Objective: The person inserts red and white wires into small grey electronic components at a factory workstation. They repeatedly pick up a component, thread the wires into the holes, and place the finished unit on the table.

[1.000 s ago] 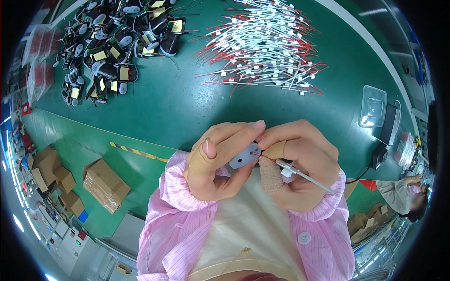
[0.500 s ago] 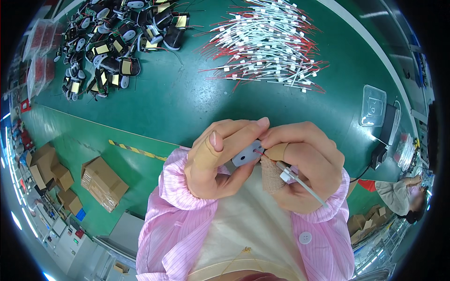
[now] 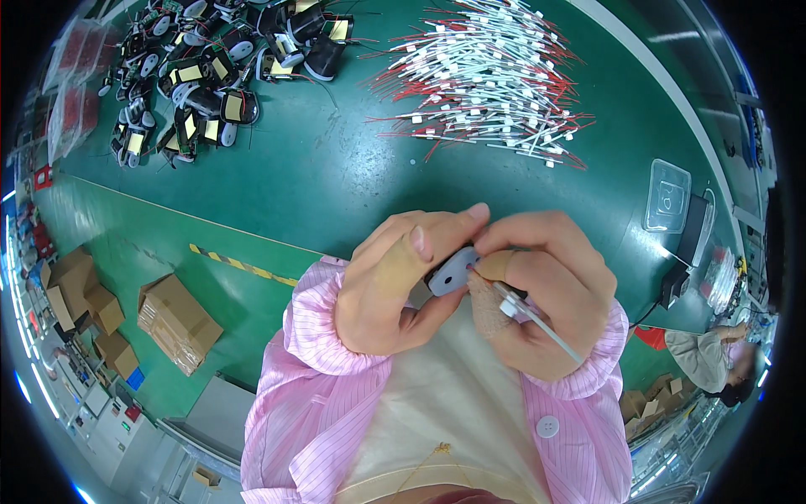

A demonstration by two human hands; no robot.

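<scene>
My left hand point(image 3: 390, 281) is closed round a small grey oval plastic part point(image 3: 453, 273) with a dark round hole in its face and a dark edge along one side. Against its right end my right hand point(image 3: 550, 290) pinches, thumb and forefinger touching the part. A thin white-sleeved cable point(image 3: 550, 334) with a small white connector passes through the right hand and sticks out below it. Just a trace of its red wire shows at the fingertips. Tan coverings wrap some fingers and thumbs. The fingers hide where wire and part meet.
On the green table point(image 3: 336, 176), a heap of black devices with grey ends and yellow pads point(image 3: 201, 92) lies far left. A pile of white cables with red wire ends point(image 3: 495, 80) lies far centre. A clear plastic box point(image 3: 669, 195) sits at right. Cardboard boxes point(image 3: 179, 323) stand on the floor.
The grey part has tilted and shifted slightly right in my left hand, showing its dark edge. Less of the red wire shows at my right fingertips.
</scene>
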